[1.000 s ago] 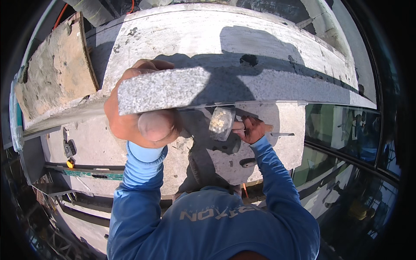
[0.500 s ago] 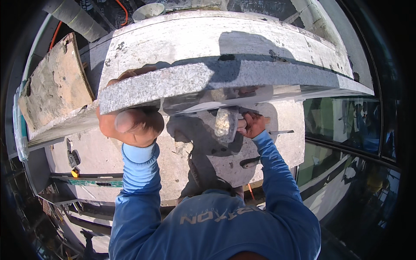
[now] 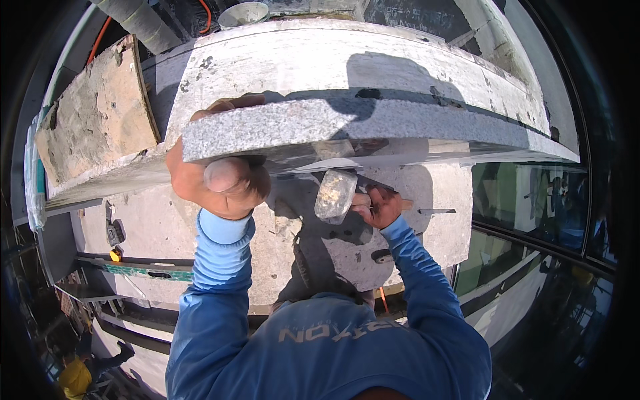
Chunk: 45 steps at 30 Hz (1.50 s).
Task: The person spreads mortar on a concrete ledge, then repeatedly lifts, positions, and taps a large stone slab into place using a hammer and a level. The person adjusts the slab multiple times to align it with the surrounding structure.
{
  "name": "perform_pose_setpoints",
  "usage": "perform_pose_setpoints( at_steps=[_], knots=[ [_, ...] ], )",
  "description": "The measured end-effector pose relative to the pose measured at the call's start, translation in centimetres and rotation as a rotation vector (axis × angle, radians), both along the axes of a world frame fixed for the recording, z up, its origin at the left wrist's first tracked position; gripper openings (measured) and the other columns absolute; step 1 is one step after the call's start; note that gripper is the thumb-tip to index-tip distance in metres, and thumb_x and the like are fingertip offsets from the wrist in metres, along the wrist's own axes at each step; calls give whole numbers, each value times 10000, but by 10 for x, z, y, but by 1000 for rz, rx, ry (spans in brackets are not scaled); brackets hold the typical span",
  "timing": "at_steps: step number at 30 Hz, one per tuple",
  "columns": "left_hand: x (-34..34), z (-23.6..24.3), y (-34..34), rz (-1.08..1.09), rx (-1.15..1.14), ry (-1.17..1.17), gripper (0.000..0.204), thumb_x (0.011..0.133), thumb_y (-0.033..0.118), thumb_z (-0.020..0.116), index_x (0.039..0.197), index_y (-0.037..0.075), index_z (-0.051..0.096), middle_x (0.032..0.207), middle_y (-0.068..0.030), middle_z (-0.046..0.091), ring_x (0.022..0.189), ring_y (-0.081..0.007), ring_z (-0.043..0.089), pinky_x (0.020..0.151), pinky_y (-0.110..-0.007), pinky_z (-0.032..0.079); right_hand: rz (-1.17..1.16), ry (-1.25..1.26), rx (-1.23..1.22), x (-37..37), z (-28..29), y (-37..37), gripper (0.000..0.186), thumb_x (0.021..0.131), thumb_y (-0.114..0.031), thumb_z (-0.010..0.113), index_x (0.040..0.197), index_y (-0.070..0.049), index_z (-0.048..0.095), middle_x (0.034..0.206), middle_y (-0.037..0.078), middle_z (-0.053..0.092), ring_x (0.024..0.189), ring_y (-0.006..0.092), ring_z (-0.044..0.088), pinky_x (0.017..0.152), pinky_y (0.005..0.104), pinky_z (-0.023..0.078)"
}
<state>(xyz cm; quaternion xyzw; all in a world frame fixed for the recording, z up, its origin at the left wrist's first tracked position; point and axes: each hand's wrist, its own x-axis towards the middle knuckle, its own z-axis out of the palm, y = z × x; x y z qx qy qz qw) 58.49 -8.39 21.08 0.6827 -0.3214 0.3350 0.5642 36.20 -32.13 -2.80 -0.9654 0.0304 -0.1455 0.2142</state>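
A speckled grey granite slab [image 3: 373, 119] stands on edge across the middle, its thick upper edge toward me and its polished face on my side. My left hand [image 3: 223, 183] is closed around the slab's left end, thumb on the near face and fingers over the far side. My right hand [image 3: 381, 205] is closed on the wooden handle of a mallet with a pale, translucent, worn head [image 3: 335, 195]. The mallet head is close to the polished face, which reflects it; whether they touch I cannot tell.
Behind the slab runs a pale stone ledge [image 3: 267, 60]; a rough board [image 3: 100, 117] leans at the left. A green level [image 3: 150, 272] and a tape measure [image 3: 116, 255] lie lower left. Glass panels [image 3: 533, 193] stand at the right. A person in a yellow helmet [image 3: 75, 378] is at lower left.
The mallet head has moved left and turned more toward view. The slab's left end, with my left hand still gripping it, appears farther right; the whole view has shifted slightly too.
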Motion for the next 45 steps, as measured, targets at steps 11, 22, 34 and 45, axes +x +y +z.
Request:
perform_pose_setpoints(
  at_steps=[11, 22, 34, 45],
  knots=[
    [0, -10, 7, -128, 37, 161, 872, 953, 747, 308, 1050, -67, 606, 934, -270, 671, 842, -437, 699, 794, -588, 571, 124, -89, -21, 5, -2, 4, 629, 766, -705, 687, 860, -86, 633, 755, 127, 645, 659, 326, 651, 577, 419, 497],
    [2, -15, 13, -173, 36, 204, 872, 926, 772, 340, 1036, -49, 613, 992, -247, 664, 929, -459, 692, 824, -604, 567, 105, -46, -60, 9, -8, 11, 631, 755, -690, 713, 941, -90, 657, 731, 115, 656, 625, 321, 655, 535, 421, 492],
    [6, -13, 7, -169, 6, 112, 773, 969, 672, 407, 976, -74, 610, 865, -248, 643, 830, -439, 699, 769, -564, 583, 191, -20, -157, 19, 15, 0, 636, 711, -658, 770, 970, -90, 652, 754, 114, 663, 637, 318, 662, 599, 415, 514],
    [1, -12, 7, -139, 31, 231, 889, 917, 784, 361, 1043, -66, 588, 989, -290, 665, 912, -480, 690, 815, -576, 567, 82, 60, -73, 23, 0, -5, 608, 706, -639, 776, 941, -96, 634, 762, 112, 668, 666, 346, 655, 579, 449, 472]
  ],
)
